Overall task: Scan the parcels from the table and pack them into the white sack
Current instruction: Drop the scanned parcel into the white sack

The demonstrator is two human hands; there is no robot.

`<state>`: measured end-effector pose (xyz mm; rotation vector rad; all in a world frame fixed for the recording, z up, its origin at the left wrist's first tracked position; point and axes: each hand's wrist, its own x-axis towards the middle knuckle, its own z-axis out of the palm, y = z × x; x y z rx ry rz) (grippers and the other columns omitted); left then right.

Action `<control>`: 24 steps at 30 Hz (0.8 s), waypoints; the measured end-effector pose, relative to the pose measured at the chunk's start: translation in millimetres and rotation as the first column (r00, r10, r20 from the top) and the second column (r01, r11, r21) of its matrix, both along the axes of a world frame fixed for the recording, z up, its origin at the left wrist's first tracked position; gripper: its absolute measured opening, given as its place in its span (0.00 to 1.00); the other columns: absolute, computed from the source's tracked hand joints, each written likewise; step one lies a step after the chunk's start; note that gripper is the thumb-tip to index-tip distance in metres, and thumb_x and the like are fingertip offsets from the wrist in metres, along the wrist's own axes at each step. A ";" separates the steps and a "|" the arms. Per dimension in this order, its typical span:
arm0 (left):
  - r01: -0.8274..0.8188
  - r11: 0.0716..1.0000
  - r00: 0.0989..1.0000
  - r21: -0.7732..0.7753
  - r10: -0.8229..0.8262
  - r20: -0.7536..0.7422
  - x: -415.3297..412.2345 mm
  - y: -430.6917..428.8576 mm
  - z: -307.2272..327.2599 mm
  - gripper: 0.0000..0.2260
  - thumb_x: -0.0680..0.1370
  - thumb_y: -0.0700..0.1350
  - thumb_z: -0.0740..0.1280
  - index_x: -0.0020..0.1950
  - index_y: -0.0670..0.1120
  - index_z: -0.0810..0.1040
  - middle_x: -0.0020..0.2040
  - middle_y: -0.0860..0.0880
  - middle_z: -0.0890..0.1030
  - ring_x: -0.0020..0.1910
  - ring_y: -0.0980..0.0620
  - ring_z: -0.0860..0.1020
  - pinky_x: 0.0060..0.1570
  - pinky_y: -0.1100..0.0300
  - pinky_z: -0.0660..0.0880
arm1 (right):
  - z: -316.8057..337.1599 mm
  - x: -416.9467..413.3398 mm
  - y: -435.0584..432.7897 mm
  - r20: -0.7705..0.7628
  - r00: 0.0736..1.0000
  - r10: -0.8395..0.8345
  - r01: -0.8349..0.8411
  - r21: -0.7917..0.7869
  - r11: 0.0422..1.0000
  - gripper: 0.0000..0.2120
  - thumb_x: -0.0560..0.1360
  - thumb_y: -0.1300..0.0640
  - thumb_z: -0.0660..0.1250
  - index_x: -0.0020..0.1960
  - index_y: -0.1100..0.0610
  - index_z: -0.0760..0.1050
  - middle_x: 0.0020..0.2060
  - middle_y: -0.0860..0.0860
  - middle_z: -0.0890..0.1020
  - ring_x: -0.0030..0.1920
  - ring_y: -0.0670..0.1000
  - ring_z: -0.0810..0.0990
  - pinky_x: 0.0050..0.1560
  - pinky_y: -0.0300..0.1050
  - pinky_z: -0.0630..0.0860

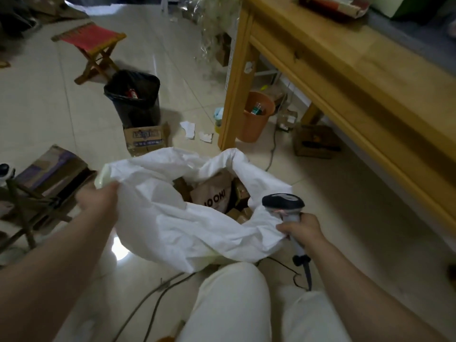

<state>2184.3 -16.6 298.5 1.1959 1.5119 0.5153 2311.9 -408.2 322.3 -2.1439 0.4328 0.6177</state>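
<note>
The white sack (pixel 182 218) stands open on the floor in front of my knees. Inside it lie several brown parcels (pixel 214 193), one printed with dark letters. My left hand (pixel 98 197) grips the sack's left rim and holds it up. My right hand (pixel 299 229) holds the handle of a grey and black barcode scanner (pixel 283 204) and also pinches the sack's right rim. The scanner's cable hangs down toward the floor. The wooden table (pixel 345 70) stands at the upper right, with a red and brown packet (pixel 333 6) on its far end.
A black-lined bin (pixel 133 97) and a cardboard box (pixel 145 139) stand beyond the sack. An orange bucket (pixel 256 117) sits under the table by its leg. A red folding stool (pixel 91 45) is far left, another stool and flattened box near left. Cables lie on the tiles.
</note>
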 end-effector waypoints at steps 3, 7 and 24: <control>0.121 0.945 0.986 0.303 -0.079 -0.148 5.4 6.2 15.6 0.22 0.78 0.45 0.64 0.71 0.44 0.68 0.67 0.40 0.73 0.66 0.37 0.71 0.66 0.46 0.68 | 2.4 -8.4 1.3 -0.064 0.986 0.152 -0.157 -0.080 0.984 0.10 0.64 0.68 0.75 0.43 0.63 0.78 0.39 0.57 0.81 0.40 0.57 0.81 0.44 0.50 0.78; 0.539 0.683 0.799 0.492 -0.231 -0.555 5.3 -41.1 30.5 0.29 0.74 0.40 0.66 0.75 0.47 0.62 0.71 0.35 0.63 0.69 0.33 0.63 0.67 0.38 0.60 | 10.8 -18.1 -2.3 -0.051 0.977 0.206 -0.209 -0.054 0.977 0.11 0.68 0.61 0.76 0.47 0.62 0.78 0.40 0.56 0.81 0.38 0.54 0.79 0.43 0.47 0.77; 0.863 -0.305 -0.028 0.404 -0.826 -0.563 35.3 -309.1 84.4 0.23 0.76 0.55 0.63 0.72 0.61 0.68 0.74 0.50 0.64 0.73 0.48 0.57 0.74 0.48 0.48 | 94.1 -130.6 -139.5 -0.016 0.840 -0.543 0.531 0.229 0.816 0.07 0.74 0.61 0.71 0.41 0.62 0.74 0.27 0.57 0.76 0.25 0.53 0.72 0.27 0.43 0.71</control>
